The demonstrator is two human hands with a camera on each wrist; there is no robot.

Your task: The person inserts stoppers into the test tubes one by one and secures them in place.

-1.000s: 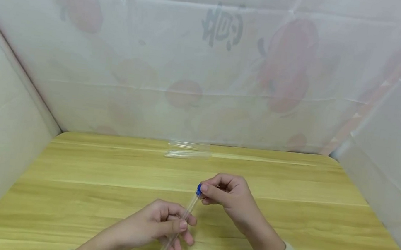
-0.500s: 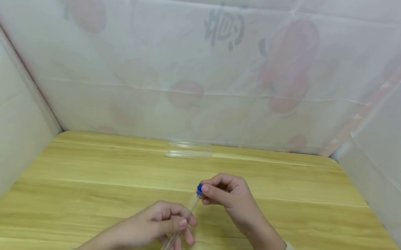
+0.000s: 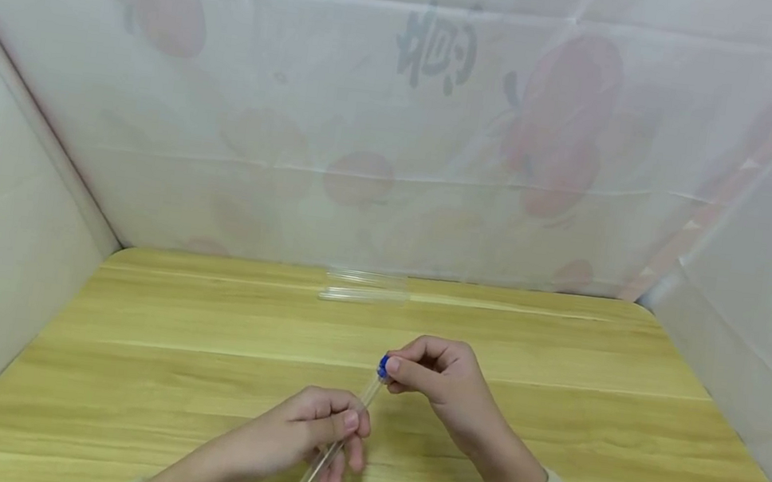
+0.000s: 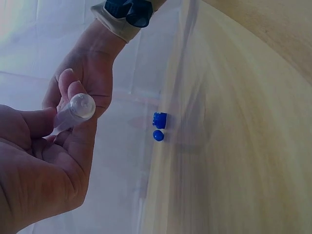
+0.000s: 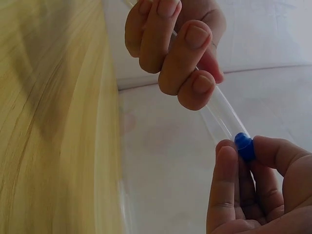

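While left hand (image 3: 304,440) grips tube (image 3: 331,451) mid-length, right hand (image 3: 437,380) pinches blue cap (image 3: 383,366) (top end).

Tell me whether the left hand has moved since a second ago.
Yes, slightly: the left hand, gripping the test tube, slid left and nearer, away from the spare tubes at the table's far edge.

Soft, even, diffuse light fills the head view; the pale translucent sheet walls (image 3: 398,138) glow and the red prints behind them show washed out. Shadows on the light yellow wooden table (image 3: 552,422) are faint, with only a weak smudge under the hands. The wide lens bends the table's far edge and the wall seams. Both wrist views are dimmer and cooler; the table grain smears into streaks there, and the nearest fingers (image 5: 229,195) are slightly soft. The clear plastic tube's rounded end (image 4: 82,106) catches a small highlight.
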